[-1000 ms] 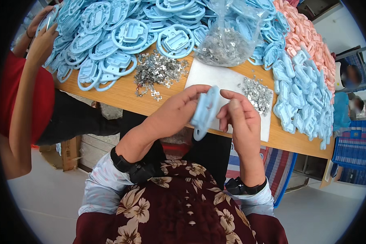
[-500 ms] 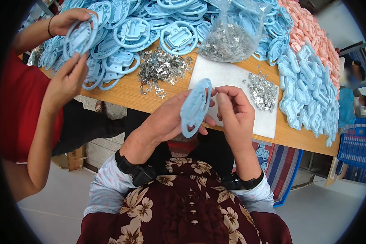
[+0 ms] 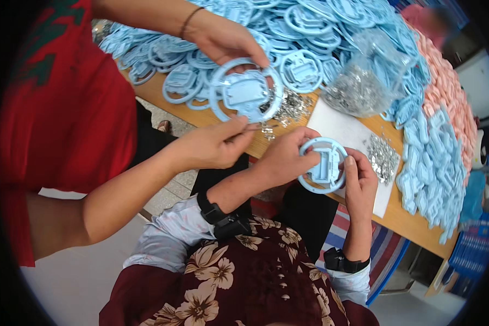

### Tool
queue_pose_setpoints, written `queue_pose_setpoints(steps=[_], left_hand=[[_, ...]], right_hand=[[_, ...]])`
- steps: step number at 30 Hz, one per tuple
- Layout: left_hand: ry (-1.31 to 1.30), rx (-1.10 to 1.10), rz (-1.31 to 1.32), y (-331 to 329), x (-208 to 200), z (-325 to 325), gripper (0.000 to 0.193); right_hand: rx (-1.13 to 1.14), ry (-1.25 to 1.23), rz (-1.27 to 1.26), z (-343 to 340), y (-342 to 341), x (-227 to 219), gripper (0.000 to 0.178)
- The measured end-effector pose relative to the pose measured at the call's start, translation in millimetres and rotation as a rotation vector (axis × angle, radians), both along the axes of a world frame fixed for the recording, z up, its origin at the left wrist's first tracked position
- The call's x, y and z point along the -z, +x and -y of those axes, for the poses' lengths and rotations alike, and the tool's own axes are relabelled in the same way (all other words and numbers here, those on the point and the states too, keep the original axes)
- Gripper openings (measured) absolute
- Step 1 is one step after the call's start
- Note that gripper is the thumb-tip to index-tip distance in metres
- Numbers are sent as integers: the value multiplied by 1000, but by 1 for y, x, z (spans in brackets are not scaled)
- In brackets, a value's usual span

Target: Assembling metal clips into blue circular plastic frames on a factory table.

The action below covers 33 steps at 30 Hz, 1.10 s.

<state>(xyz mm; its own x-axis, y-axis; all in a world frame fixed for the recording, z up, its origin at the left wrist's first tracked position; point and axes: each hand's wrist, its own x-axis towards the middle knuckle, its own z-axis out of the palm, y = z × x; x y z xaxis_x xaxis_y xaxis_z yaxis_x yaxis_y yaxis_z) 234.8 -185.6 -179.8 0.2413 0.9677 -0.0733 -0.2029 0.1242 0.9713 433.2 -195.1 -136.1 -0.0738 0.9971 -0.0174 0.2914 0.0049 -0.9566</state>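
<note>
The left hand (image 3: 287, 157) grips opposite the curled right hand (image 3: 362, 182), left forearm (image 3: 233, 191) slanting rightward, right forearm (image 3: 358, 239) pointing ahead.

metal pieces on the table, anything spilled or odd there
Slightly: the heap of metal pieces left of the white sheet lies loose on the wooden table, with a few pieces straggling at its near edge, so it looks a little spilled. That may be deliberate, and I see no obvious damage.

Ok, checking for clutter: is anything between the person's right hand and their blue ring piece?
Nothing visible: the right hand touches the blue ring piece at its right rim; the left hand holds its left side.
</note>
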Motion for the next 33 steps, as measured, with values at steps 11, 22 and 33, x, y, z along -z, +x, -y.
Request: queue_pose_setpoints(steps=[11, 22, 33], left_hand=[[134, -64, -226, -6, -5, 3, 39], [229, -124, -327, -5, -6, 7, 37], [10, -12, -36, -9, 3, 1, 37]], right_hand=[[5, -11, -119, -3, -6, 23, 26], [45, 6, -117, 2, -7, 27, 25], [60, -19, -96, -7, -9, 23, 22]])
